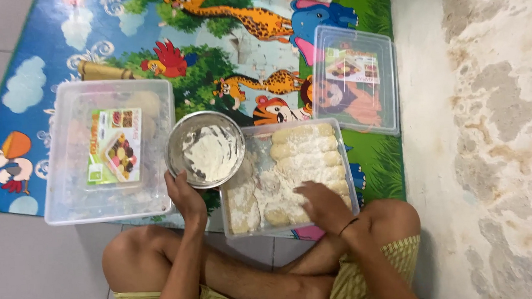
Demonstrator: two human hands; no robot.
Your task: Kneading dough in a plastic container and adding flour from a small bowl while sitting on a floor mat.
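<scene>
I sit cross-legged on the floor. My left hand [183,195] grips the near rim of a round metal bowl [205,148] that holds white flour. My right hand [321,203] rests palm down inside a clear plastic tray [294,227], its fingers on floured dough pieces [305,148] lying in rows along the tray's right side. The tray's left part is dusted with loose flour. The bowl overlaps the tray's upper left corner.
A closed clear plastic box [108,150] with a label sits to the left of the bowl. A clear lid [354,80] lies beyond the tray on a colourful animal-print mat [224,42]. A worn plaster wall [489,132] runs along the right.
</scene>
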